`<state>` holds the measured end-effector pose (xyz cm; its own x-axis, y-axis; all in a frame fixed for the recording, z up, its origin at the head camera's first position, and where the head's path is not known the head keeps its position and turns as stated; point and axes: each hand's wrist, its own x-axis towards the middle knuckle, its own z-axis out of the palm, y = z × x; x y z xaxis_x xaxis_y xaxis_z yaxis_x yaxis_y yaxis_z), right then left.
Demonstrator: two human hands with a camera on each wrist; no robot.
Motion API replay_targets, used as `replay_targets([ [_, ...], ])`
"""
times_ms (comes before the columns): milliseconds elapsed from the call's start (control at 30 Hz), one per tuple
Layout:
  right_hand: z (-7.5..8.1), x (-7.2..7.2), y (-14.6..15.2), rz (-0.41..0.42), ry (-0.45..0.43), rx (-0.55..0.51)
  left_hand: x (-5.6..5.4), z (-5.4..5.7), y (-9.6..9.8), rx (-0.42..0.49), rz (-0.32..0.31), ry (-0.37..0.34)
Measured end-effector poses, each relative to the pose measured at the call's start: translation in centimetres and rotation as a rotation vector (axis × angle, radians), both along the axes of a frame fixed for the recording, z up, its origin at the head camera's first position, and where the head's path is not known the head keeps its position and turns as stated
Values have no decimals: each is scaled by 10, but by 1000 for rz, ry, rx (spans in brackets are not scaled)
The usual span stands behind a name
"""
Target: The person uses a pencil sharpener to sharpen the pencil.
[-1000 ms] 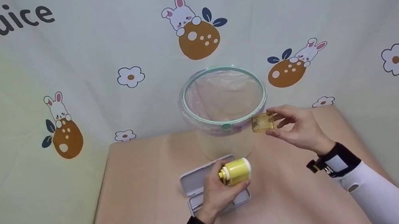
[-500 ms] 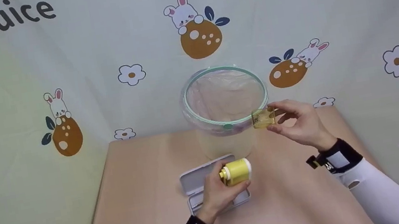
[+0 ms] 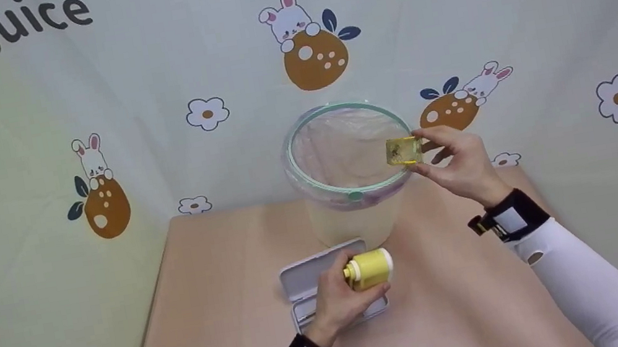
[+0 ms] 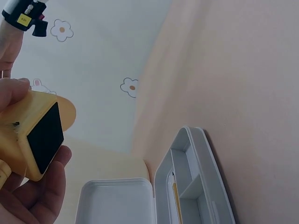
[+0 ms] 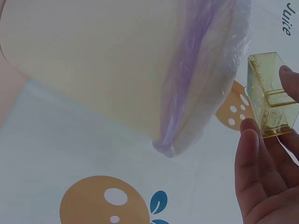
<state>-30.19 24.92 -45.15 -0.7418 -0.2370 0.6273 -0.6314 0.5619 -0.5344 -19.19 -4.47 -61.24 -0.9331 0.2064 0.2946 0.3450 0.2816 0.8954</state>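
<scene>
My left hand [image 3: 337, 304] grips a yellow pencil sharpener [image 3: 372, 269] with a white end, above an open grey pencil case [image 3: 299, 278]. The left wrist view shows a black square face on the sharpener [image 4: 28, 126]. Between thumb and fingers, my right hand [image 3: 462, 167] pinches a clear yellow shavings box [image 3: 404, 151] with dark specks inside. In the head view the box overlaps the right side of the green rim of a bin [image 3: 355, 222]. A thin plastic bag [image 5: 196, 70], purple in places, lines the bin and folds over its edge.
One pencil [image 4: 176, 200] lies in a compartment of the case, whose lid leans back toward the bin. The bin stands at the far edge of the table [image 3: 225, 275]. Behind it hangs a printed cloth [image 3: 199, 41].
My right hand has risen with the shavings box, from beside the bin's rim to overlapping its opening, and the box has turned slightly. My left hand keeps its hold on the sharpener.
</scene>
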Motion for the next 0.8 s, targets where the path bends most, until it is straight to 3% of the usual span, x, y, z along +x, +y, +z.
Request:
replay_targets([
  [400,9,-21,-9,-117,41,204,1,-2,-1,-28,4,32],
  [800,6,-34,-21,-144,88,373,0,-1,-1,-53,9,58],
])
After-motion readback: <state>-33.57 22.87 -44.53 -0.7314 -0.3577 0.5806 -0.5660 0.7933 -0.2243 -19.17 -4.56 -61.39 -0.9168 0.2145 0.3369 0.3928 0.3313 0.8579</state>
